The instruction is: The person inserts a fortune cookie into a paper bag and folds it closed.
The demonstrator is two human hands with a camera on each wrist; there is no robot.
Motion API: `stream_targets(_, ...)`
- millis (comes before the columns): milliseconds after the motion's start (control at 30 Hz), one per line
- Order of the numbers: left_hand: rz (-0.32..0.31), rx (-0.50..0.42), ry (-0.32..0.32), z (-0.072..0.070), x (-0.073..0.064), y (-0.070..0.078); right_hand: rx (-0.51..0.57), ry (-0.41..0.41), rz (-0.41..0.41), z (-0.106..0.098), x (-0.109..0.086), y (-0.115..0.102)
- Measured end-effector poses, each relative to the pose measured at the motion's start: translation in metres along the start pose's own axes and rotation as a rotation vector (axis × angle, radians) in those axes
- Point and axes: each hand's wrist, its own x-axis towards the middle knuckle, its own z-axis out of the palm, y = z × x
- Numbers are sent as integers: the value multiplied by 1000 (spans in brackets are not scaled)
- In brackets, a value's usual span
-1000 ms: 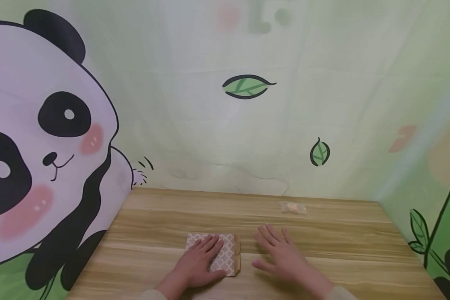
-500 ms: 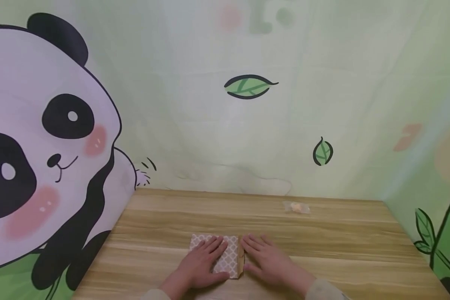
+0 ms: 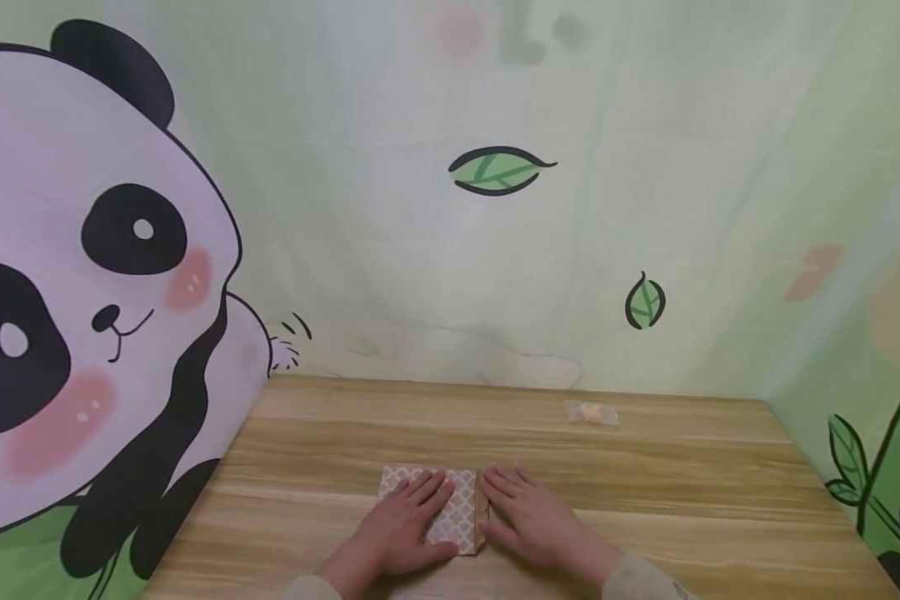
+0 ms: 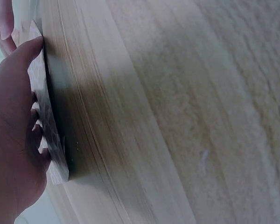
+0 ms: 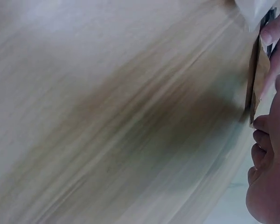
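Observation:
A flat packet [image 3: 457, 515] covered in pale, lattice-patterned paper lies on the wooden table, a brown paper flap [image 3: 482, 507] along its right side. Spread over its top, my left hand [image 3: 403, 529] presses down with straight fingers, the thumb by the near edge. My right hand [image 3: 536, 518] touches the brown flap from the right, its fingers fairly straight. In the left wrist view the packet [image 4: 47, 116] shows edge-on under my left hand [image 4: 11, 116]. The right wrist view has the flap [image 5: 260, 77] beside my right hand [image 5: 273, 168]. Part of the packet is hidden under the left hand.
A small clear plastic bag [image 3: 591, 412] with something orange inside lies near the back of the wooden table [image 3: 307, 450]. Behind the table hangs a light green cloth [image 3: 390, 250] printed with a panda and leaves.
My right hand has moved left from the bare table to the packet's brown flap. The left hand has stayed on top of the packet. The view has shifted slightly.

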Motion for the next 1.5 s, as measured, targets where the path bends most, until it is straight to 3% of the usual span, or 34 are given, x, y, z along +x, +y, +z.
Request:
stream_targets(167,2,5,7,2,1,-1,-54,26,-32,6,1,3)
stream_targets(433,-27,-42,-27,2,5,0,-97,-6,-27,14,-3,5)
stream_targets(700,-9,7,-51,-8,24,0,-68,1,-24,13,-4,5)
stream_targets(900,-8,-28,-90,-17,36,4,-71,32,-51,15,-3,5)
stream_targets(1267,22,-27,-93,-21,40,5,-93,24,-33,13,-3,4)
stream_targets(1500,26,-3,-128,-23,42,4,-96,27,-38,16,-3,6)
